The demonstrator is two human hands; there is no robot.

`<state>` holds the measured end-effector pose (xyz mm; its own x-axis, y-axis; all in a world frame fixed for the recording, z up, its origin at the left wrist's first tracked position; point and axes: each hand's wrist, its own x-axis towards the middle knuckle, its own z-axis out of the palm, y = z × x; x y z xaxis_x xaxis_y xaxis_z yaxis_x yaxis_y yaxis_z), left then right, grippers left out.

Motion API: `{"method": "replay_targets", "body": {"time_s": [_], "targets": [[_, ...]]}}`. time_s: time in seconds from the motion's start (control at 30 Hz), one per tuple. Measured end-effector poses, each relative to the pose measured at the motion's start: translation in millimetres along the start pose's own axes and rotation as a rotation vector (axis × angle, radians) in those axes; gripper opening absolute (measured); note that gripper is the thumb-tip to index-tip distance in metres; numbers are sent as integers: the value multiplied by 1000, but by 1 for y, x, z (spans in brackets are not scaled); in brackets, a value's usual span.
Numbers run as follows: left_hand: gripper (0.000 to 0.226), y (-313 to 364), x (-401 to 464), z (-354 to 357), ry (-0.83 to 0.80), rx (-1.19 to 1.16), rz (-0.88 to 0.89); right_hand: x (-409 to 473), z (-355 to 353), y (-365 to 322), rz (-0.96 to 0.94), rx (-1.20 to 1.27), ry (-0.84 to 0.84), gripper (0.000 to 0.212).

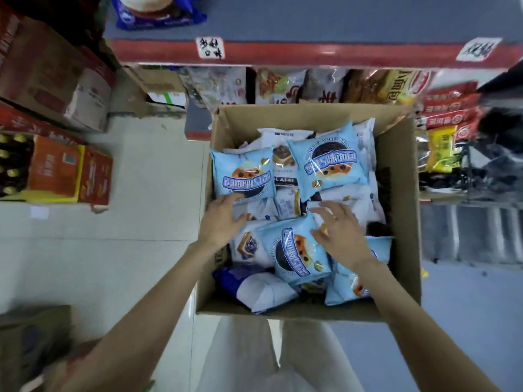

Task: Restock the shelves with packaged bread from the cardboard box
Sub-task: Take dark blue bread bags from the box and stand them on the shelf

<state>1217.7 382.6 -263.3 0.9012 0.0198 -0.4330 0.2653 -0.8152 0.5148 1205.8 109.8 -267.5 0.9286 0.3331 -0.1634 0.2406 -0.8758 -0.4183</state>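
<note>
An open cardboard box (pixel 402 210) stands on the floor before the shelves, filled with several packaged breads. Light blue packs lie at the back left (pixel 243 176), back right (pixel 329 162) and front middle (pixel 294 250); white packs lie between them. My left hand (pixel 223 216) hovers with straight fingers over the box's left side, its fingertips at the lower edge of the back-left blue pack. My right hand (pixel 339 230) reaches over the front-middle blue pack with spread fingers, touching its right edge. Neither hand holds anything.
The shelf's red edge (pixel 283 53) with price labels runs across the top, with packaged breads (pixel 280 84) below it. Red and yellow packs (pixel 450 120) fill the right shelf. Cartons (pixel 56 80) and a bottle crate (pixel 59 171) stand at the left on the tiled floor.
</note>
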Motion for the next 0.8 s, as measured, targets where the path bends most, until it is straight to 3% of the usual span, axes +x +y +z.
{"method": "replay_targets", "body": {"time_s": [0.1, 0.23, 0.37, 0.47, 0.53, 0.63, 0.8], "targets": [[48, -11, -15, 32, -96, 73, -85, -5, 23, -6, -181, -128, 19, 46], [59, -26, -28, 56, -275, 129, -89, 0, 46, -19, -390, -327, -170, 72], [41, -30, -55, 53, -387, 62, 25, -7, 59, -23, -405, -455, -294, 72], [49, -34, -80, 40, -488, 170, 254, -17, 64, -19, -366, -453, -317, 71], [60, -38, -89, 39, -554, 329, 329, -19, 65, -18, -375, -401, -308, 68], [53, -46, -89, 47, -478, 377, 322, -17, 59, -19, -369, -178, -229, 60], [47, -48, -87, 30, -352, 19, 163, -18, 3, -27, -10, 477, 14, 39]]}}
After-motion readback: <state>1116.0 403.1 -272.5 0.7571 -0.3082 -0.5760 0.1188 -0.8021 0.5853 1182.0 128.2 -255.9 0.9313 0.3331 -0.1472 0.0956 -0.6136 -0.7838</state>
